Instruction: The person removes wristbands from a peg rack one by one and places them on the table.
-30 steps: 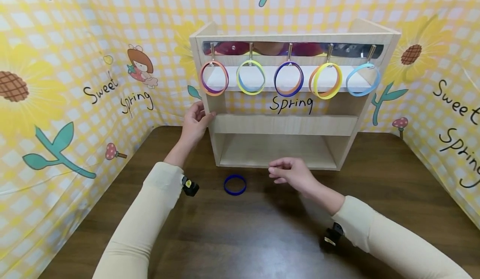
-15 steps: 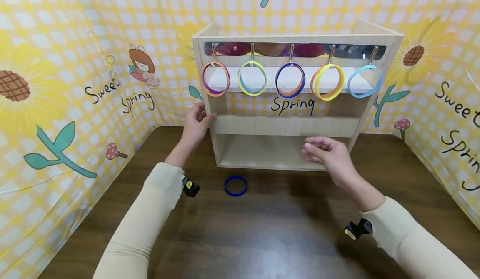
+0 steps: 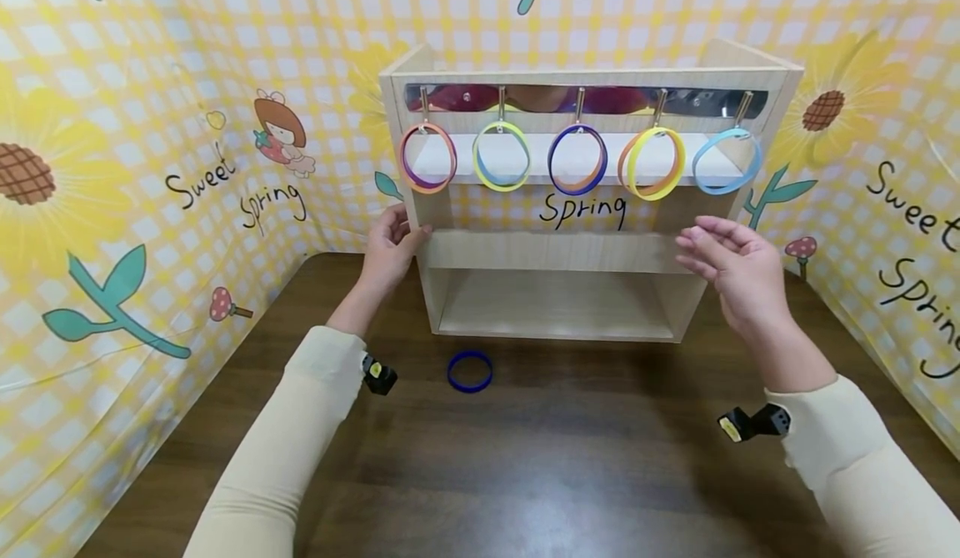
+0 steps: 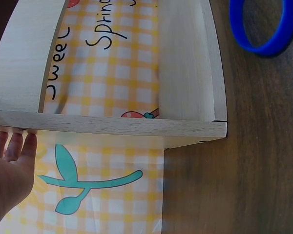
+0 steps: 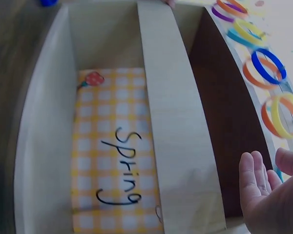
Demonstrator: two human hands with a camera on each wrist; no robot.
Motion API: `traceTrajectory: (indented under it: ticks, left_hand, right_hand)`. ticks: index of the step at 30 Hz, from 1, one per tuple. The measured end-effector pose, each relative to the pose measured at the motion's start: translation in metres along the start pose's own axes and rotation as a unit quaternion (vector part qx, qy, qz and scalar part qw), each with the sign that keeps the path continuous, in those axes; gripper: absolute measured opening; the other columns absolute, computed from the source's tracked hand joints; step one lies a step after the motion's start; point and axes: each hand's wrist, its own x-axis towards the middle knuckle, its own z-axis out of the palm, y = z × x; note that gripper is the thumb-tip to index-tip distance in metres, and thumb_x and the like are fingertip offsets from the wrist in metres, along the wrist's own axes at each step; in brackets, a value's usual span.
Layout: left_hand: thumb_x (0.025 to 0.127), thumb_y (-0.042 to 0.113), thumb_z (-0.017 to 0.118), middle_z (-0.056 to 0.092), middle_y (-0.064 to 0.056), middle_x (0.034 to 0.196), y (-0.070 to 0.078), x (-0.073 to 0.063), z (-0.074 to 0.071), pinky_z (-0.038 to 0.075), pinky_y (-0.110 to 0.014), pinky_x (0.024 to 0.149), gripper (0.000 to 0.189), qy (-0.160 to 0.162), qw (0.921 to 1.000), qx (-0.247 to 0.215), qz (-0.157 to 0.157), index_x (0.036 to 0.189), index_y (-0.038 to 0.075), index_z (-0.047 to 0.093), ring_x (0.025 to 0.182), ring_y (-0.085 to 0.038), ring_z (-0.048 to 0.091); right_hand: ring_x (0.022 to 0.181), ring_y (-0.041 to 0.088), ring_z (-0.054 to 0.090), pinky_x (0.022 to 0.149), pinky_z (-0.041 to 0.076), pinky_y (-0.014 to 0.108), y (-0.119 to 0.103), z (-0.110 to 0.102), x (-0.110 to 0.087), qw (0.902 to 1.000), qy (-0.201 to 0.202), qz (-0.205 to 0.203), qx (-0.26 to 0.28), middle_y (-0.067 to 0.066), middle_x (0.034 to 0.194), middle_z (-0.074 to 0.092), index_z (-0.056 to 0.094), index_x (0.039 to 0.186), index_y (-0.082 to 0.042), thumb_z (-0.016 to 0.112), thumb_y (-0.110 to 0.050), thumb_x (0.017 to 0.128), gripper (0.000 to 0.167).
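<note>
My left hand (image 3: pixel 387 241) grips the left side panel of a pale wooden shelf (image 3: pixel 570 249), thumb at its front edge. In the left wrist view, its fingertips (image 4: pixel 29 145) press the panel's outer face. My right hand (image 3: pixel 742 274) is raised before the shelf's right side, fingers loosely extended and holding nothing. Silicone wristbands hang from a row of hooks along the top: orange with purple (image 3: pixel 454 158), yellow-green with light blue (image 3: pixel 476 158), dark blue with orange (image 3: pixel 551 160), yellow with orange (image 3: pixel 654 197), and light blue (image 3: pixel 723 188). One blue wristband (image 3: pixel 470 389) lies flat on the table.
The dark wooden table (image 3: pixel 480 475) extends in front of the shelf. Yellow checked cloth (image 3: pixel 187 57) with printed flowers and lettering surrounds it at the back and sides. A shiny metal strip (image 3: pixel 540 99) carries the hooks. Below them, a board crosses the shelf's middle.
My right hand has moved right and up, from in front of the shelf's lower middle to its right side. The left hand and the wristbands have stayed in place.
</note>
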Motion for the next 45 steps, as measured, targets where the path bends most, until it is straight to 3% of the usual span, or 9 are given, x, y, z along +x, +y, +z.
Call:
traceTrajectory:
  ticks: [7,14,19,27,32,39,45]
  left_hand:
    - [0.092,-0.002,0.058,0.054,-0.024,0.127,0.0,-0.001,0.0,0.046,-0.028,0.089,0.04,0.004,1.0,0.002,0.0,0.129,-0.012,0.046,0.113,-0.024,0.054]
    - [0.092,-0.003,0.058,0.053,-0.027,0.128,0.001,-0.001,0.001,0.046,-0.027,0.088,0.04,0.005,1.0,-0.002,0.001,0.129,-0.013,0.046,0.112,-0.024,0.054]
    - [0.092,-0.002,0.058,0.055,-0.022,0.126,0.002,0.0,0.001,0.046,-0.028,0.09,0.04,0.007,1.0,-0.001,-0.001,0.129,-0.012,0.047,0.114,-0.025,0.054]
    - [0.092,-0.004,0.057,0.05,-0.034,0.129,0.002,0.0,0.001,0.047,-0.027,0.087,0.041,0.001,0.9999,-0.01,0.01,0.128,-0.016,0.045,0.113,-0.028,0.054]
    - [0.092,-0.004,0.057,0.051,-0.032,0.129,0.001,0.0,0.001,0.047,-0.028,0.088,0.041,0.0,1.0,-0.006,0.006,0.129,-0.015,0.045,0.115,-0.029,0.054]
    - [0.092,-0.005,0.058,0.049,-0.034,0.13,0.0,0.0,-0.001,0.046,-0.028,0.089,0.042,-0.001,0.9999,-0.012,0.008,0.129,-0.016,0.045,0.122,-0.042,0.048]
    - [0.092,-0.005,0.058,0.048,-0.035,0.131,0.0,-0.001,-0.001,0.046,-0.027,0.088,0.041,-0.004,0.9999,-0.011,0.009,0.129,-0.016,0.044,0.123,-0.044,0.047]
  right_hand:
    - [0.085,0.018,0.069,0.072,0.056,0.029,-0.014,-0.008,0.007,0.9989,0.043,-0.013,0.014,0.011,0.092,0.071,0.065,0.104,0.001,0.072,-0.002,0.084,0.021]
    - [0.08,0.02,0.07,0.067,0.057,0.03,-0.025,-0.009,0.017,0.9948,0.072,-0.038,0.062,0.013,0.087,0.068,0.06,0.103,0.005,0.072,0.004,0.082,0.025]
    - [0.078,0.021,0.07,0.067,0.057,0.03,-0.028,-0.008,0.022,0.994,0.073,-0.037,0.072,0.013,0.09,0.068,0.06,0.103,0.005,0.072,0.004,0.082,0.025]
    - [0.079,0.02,0.07,0.069,0.057,0.03,-0.032,-0.007,0.025,0.9956,0.071,-0.025,0.056,0.012,0.093,0.067,0.059,0.107,0.003,0.073,0.001,0.082,0.029]
    - [0.077,0.02,0.071,0.067,0.057,0.03,-0.033,-0.005,0.026,0.9954,0.071,-0.021,0.061,0.013,0.092,0.068,0.06,0.107,0.003,0.072,0.002,0.083,0.027]
    - [0.076,0.019,0.07,0.066,0.057,0.03,-0.033,-0.003,0.027,0.9948,0.077,-0.015,0.065,0.012,0.091,0.07,0.062,0.105,0.002,0.073,0.001,0.082,0.025]
    - [0.074,0.018,0.07,0.065,0.057,0.029,-0.034,-0.003,0.027,0.9944,0.084,-0.01,0.064,0.01,0.09,0.069,0.064,0.104,0.001,0.075,-0.001,0.081,0.025]
